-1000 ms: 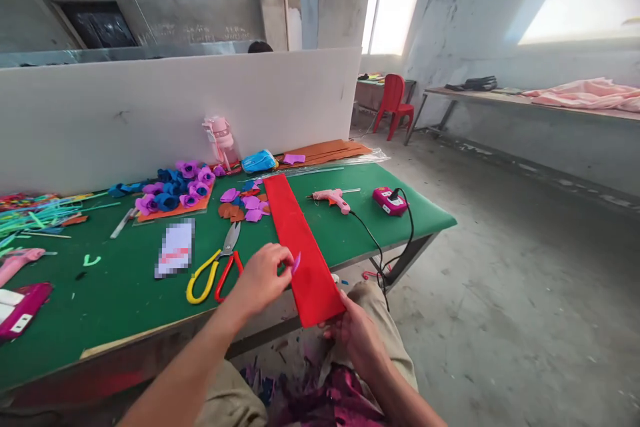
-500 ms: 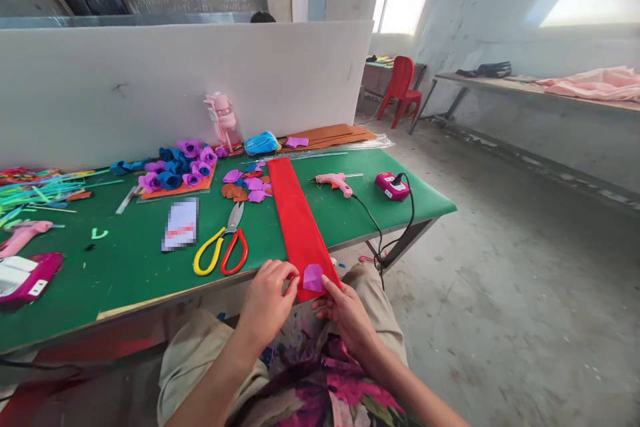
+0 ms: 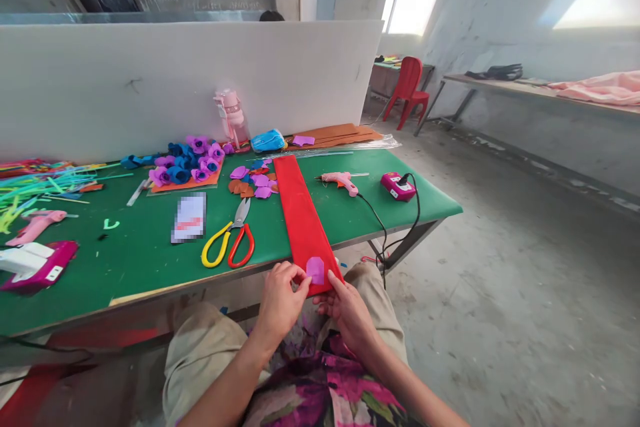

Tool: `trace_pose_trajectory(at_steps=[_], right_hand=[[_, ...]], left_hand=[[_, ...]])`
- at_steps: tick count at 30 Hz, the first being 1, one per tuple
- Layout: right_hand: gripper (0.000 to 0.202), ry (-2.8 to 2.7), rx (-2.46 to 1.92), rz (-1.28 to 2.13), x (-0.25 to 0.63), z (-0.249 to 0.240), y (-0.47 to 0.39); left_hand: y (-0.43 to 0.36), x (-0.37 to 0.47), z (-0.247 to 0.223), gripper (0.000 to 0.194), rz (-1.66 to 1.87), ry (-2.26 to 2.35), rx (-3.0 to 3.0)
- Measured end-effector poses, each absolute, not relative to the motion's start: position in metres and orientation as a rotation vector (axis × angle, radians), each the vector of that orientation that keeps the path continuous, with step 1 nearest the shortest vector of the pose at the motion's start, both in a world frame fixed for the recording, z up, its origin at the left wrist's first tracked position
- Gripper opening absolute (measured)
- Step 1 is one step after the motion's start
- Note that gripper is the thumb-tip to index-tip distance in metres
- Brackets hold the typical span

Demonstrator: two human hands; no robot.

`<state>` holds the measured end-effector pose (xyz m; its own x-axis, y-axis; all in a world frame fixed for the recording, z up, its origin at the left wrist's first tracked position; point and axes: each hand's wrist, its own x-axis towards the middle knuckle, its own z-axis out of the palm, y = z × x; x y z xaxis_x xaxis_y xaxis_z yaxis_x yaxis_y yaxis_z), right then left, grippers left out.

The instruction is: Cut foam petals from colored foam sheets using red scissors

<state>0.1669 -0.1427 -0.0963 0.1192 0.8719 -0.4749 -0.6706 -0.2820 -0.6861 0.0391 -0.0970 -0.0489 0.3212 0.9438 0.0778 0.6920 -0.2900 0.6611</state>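
In the head view, the right hand [image 3: 349,312] pinches the near end of the red strip [image 3: 303,220], which overhangs the table [image 3: 150,257]. There lies the purple piece [image 3: 315,269], left hand [image 3: 281,297] fingertips at its edge (gripping or not, I cannot tell).

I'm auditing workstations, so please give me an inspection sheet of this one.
Surface: green-covered table.
Work items: long flat red strip, overhanging the near edge; small flat purple piece on it.
Clutter: yellow-and-red-handled scissors; loose purple, blue and brown cut pieces.
Hands: left hand at the purple piece's edge; right hand holding the strip's near end.
Cables: black cables from pink glue gun and magenta power block, dropping below the tabletop.
Surroundings: white panel behind, red chair beyond.
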Motion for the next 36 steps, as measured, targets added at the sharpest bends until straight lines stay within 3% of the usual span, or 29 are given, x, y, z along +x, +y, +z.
trace_pose_trajectory(at_steps=[5, 10, 16, 27, 36], right_hand=[[0.038, -0.210, -1.042, 1.535, 0.171, -0.090, -0.143], [0.051, -0.208, -0.958, 1.563, 0.170, -0.084, -0.145], [0.051, -0.188, -0.934, 1.616, 0.162, -0.081, -0.144], [0.034, -0.153, -0.926, 1.573, 0.160, -0.081, -0.142], [0.043, -0.135, -0.900, 1.558, 0.160, -0.083, -0.142]], left_hand=[[-0.073, 0.022, -0.033, 0.010, 0.510, 1.263, 2.027], [-0.045, 0.014, -0.018, 0.008, 0.110, 0.932, 2.015], [-0.026, 0.022, -0.009, 0.006, -0.215, 0.773, 2.096], [-0.020, 0.048, 0.008, 0.008, -0.297, 0.751, 2.347], [-0.020, 0.040, 0.002, 0.010, -0.290, 0.723, 2.310]])
